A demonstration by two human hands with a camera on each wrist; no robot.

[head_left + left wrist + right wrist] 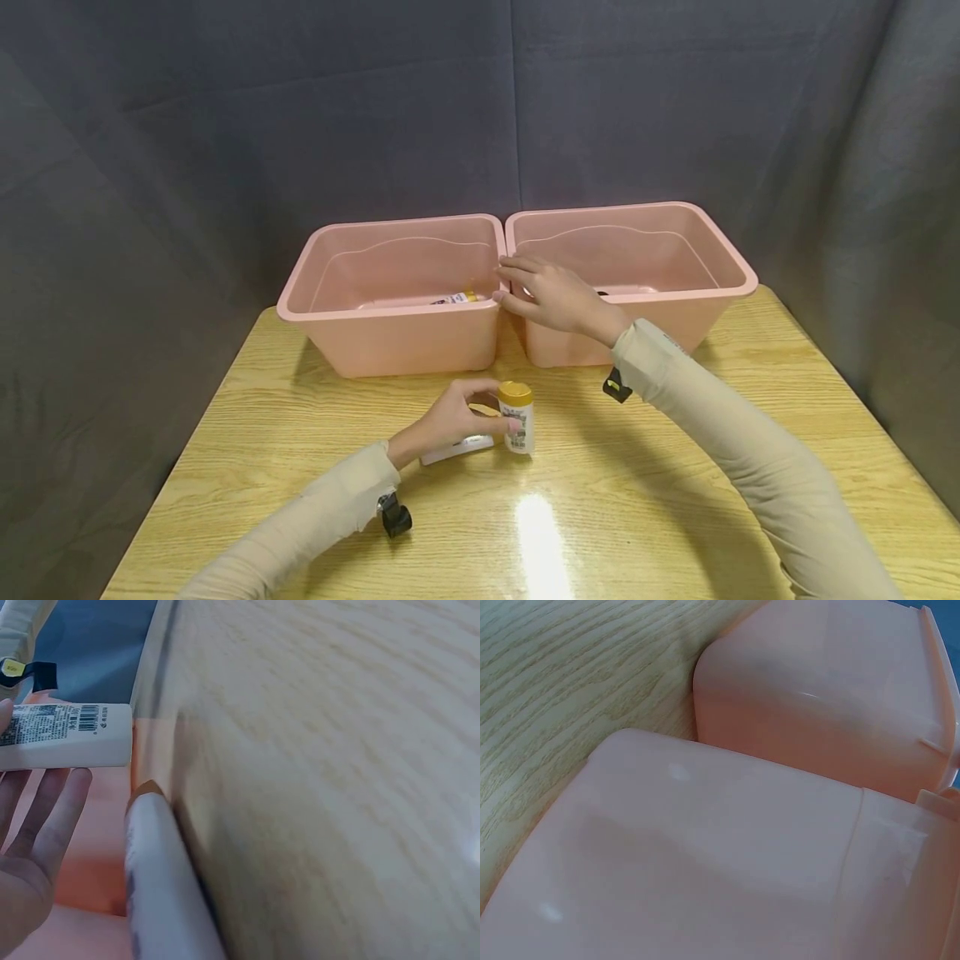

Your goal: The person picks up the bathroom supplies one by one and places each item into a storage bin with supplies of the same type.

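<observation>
**Both arms reach forward over the table**

The left hand [453, 414] sits near the table's middle, forearm angled in from the near edge, fingers and thumb curled in a pinch. The right hand [551, 296] stretches toward the far edge, fingers extended and relaxed, palm down, sleeve to the wrist.

Item in left bin [455, 298]: mostly hidden by front wall; only a white end with yellow part shows; kind not legible.
White object under left hand [450, 417]: flat piece [457, 448] partly covered by palm; identity unclear.
Bottle label [519, 423]: print too small to read.
Right hand [551, 296]: fingertips at bin rims; contact uncertain; hand itself absent from right wrist view.
Left wrist view: bottle [64, 735] cut by left edge.
</observation>
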